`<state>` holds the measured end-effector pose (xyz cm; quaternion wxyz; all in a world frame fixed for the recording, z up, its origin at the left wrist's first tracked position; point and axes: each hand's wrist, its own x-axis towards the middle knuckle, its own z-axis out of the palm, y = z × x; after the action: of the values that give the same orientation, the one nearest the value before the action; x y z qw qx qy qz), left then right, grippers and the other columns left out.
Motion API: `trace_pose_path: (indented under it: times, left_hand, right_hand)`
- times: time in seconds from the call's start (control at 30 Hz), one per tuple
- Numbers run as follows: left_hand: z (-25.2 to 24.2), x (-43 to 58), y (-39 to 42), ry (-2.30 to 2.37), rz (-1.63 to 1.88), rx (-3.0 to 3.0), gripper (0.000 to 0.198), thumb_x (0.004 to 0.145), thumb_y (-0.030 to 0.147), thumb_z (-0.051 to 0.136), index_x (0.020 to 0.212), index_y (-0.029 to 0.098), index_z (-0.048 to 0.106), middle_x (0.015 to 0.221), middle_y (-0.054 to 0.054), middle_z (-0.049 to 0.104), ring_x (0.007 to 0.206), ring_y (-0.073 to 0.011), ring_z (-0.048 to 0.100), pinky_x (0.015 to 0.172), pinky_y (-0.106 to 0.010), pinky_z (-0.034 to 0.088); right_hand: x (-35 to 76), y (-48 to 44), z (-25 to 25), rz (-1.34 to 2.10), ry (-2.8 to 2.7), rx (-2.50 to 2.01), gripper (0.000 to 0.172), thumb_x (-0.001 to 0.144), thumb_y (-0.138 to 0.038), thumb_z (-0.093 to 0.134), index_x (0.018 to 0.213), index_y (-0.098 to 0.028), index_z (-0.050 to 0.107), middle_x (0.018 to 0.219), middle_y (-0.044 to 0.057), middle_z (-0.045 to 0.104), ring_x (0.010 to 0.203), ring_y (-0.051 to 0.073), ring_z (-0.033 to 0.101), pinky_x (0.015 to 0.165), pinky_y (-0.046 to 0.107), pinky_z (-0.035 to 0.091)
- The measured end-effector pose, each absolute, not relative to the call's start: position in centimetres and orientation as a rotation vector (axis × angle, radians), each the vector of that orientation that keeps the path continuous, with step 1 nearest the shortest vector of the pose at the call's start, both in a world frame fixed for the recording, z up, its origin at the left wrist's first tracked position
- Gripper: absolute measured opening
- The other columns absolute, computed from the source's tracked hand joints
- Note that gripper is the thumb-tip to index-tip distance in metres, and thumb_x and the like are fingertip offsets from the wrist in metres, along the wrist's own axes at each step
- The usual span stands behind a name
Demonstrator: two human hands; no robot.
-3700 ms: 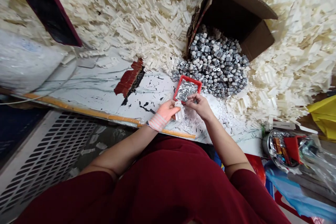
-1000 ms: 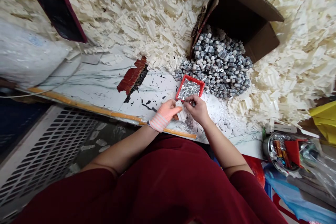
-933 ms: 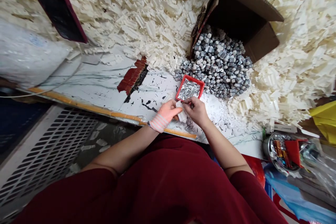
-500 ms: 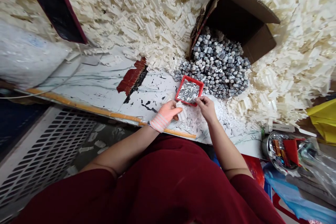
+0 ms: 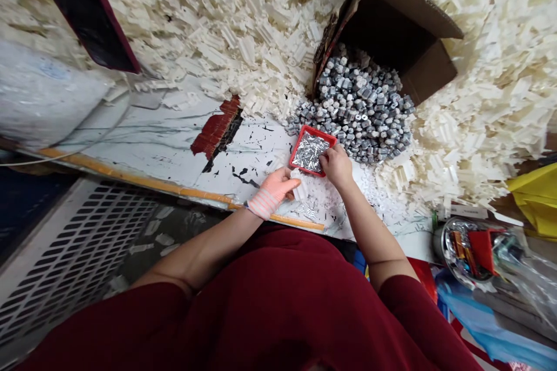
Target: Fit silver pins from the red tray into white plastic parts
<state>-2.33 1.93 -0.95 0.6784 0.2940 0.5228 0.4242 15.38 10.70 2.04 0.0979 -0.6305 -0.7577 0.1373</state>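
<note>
Left hand (image 5: 275, 188) has its grip closed on a white plastic block (image 5: 299, 188); right hand (image 5: 336, 167) is curled at the red tray (image 5: 319, 133) of metal pins (image 5: 307, 152), hold unclear.

A white ribbed plastic block (image 5: 300, 188) sits just beside a shallow red tray (image 5: 319, 135) of silver metal pins (image 5: 307, 151).

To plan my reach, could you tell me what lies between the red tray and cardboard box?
The head view shows grey hexagonal metal pieces heaped between the red tray and cardboard box.
</note>
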Motion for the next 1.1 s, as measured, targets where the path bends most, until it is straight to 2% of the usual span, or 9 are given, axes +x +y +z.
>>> trace_pose_path:
  times: [0.2, 0.27, 0.47, 0.67, 0.77, 0.9, 1.0, 1.1]
  left_hand:
    - [-0.6, -1.9, 2.2, 1.198, 0.944, 0.715, 0.026, 0.067, 0.031, 0.069, 0.079, 0.019, 0.050, 0.058, 0.003, 0.061, 0.049, -0.0135, 0.059, 0.045, -0.022, 0.045]
    - [-0.4, -1.7, 2.3, 1.195, 0.936, 0.731, 0.025, 0.068, 0.030, 0.069, 0.079, 0.019, 0.050, 0.056, 0.003, 0.060, 0.048, -0.0134, 0.059, 0.045, -0.022, 0.044]
    - [0.4, -1.5, 2.2, 1.188, 0.923, 0.783, 0.022, 0.070, 0.027, 0.068, 0.079, 0.019, 0.049, 0.052, 0.006, 0.055, 0.042, -0.0113, 0.054, 0.043, -0.022, 0.042]
    - [-0.3, -1.4, 2.0, 1.144, 0.922, 0.713, 0.024, 0.070, 0.029, 0.067, 0.083, 0.018, 0.050, 0.057, 0.004, 0.058, 0.048, -0.0127, 0.057, 0.045, -0.023, 0.045]
    - [-0.9, -1.3, 2.0, 1.144, 0.916, 0.699, 0.024, 0.070, 0.029, 0.067, 0.083, 0.018, 0.050, 0.062, 0.003, 0.059, 0.050, -0.0121, 0.058, 0.045, -0.022, 0.046]
    - [-1.3, -1.3, 2.0, 1.161, 0.915, 0.713, 0.024, 0.070, 0.028, 0.067, 0.082, 0.018, 0.049, 0.059, 0.005, 0.055, 0.047, -0.0102, 0.055, 0.044, -0.021, 0.045]
    - [-1.2, -1.3, 2.0, 1.174, 0.913, 0.710, 0.024, 0.069, 0.028, 0.067, 0.081, 0.018, 0.048, 0.060, 0.005, 0.056, 0.047, -0.0105, 0.055, 0.044, -0.022, 0.046]
    - [-0.9, -1.3, 2.1, 1.181, 0.908, 0.737, 0.023, 0.069, 0.028, 0.067, 0.080, 0.018, 0.048, 0.059, 0.004, 0.056, 0.046, -0.0111, 0.054, 0.043, -0.023, 0.044]
  right_hand:
    - [15.2, 7.4, 2.5, 1.048, -1.906, -1.539, 0.021, 0.086, -0.039, 0.052, 0.082, -0.019, 0.058, 0.082, 0.002, 0.064, 0.077, 0.016, 0.057, 0.074, 0.029, 0.045]
    - [14.8, 6.3, 2.6, 1.124, -1.901, -1.483, 0.021, 0.085, -0.040, 0.053, 0.081, -0.020, 0.057, 0.078, 0.000, 0.063, 0.074, 0.015, 0.056, 0.072, 0.028, 0.044]
    - [14.2, 5.1, 2.3, 1.073, -1.906, -1.537, 0.021, 0.086, -0.040, 0.052, 0.082, -0.020, 0.058, 0.077, 0.000, 0.063, 0.071, 0.015, 0.056, 0.068, 0.026, 0.043]
    - [14.9, 5.3, 1.6, 0.948, -2.058, -1.573, 0.024, 0.090, -0.040, 0.050, 0.087, -0.020, 0.064, 0.082, 0.001, 0.066, 0.076, 0.015, 0.059, 0.070, 0.026, 0.044]
    - [15.7, 7.1, 1.5, 0.677, -2.082, -1.739, 0.025, 0.091, -0.037, 0.050, 0.090, -0.020, 0.068, 0.095, 0.005, 0.065, 0.088, 0.018, 0.060, 0.075, 0.028, 0.045]
    - [16.2, 9.5, 1.5, 0.359, -2.212, -1.952, 0.021, 0.089, -0.034, 0.054, 0.094, -0.021, 0.070, 0.107, 0.008, 0.060, 0.096, 0.022, 0.058, 0.074, 0.030, 0.045]
    - [16.0, 9.8, 1.5, 0.378, -2.221, -1.893, 0.018, 0.089, -0.031, 0.054, 0.091, -0.020, 0.069, 0.108, 0.010, 0.059, 0.097, 0.022, 0.057, 0.075, 0.031, 0.045]
    - [15.6, 8.7, 1.8, 0.652, -2.065, -1.698, 0.018, 0.088, -0.033, 0.054, 0.085, -0.019, 0.064, 0.098, 0.007, 0.062, 0.088, 0.019, 0.058, 0.076, 0.030, 0.045]
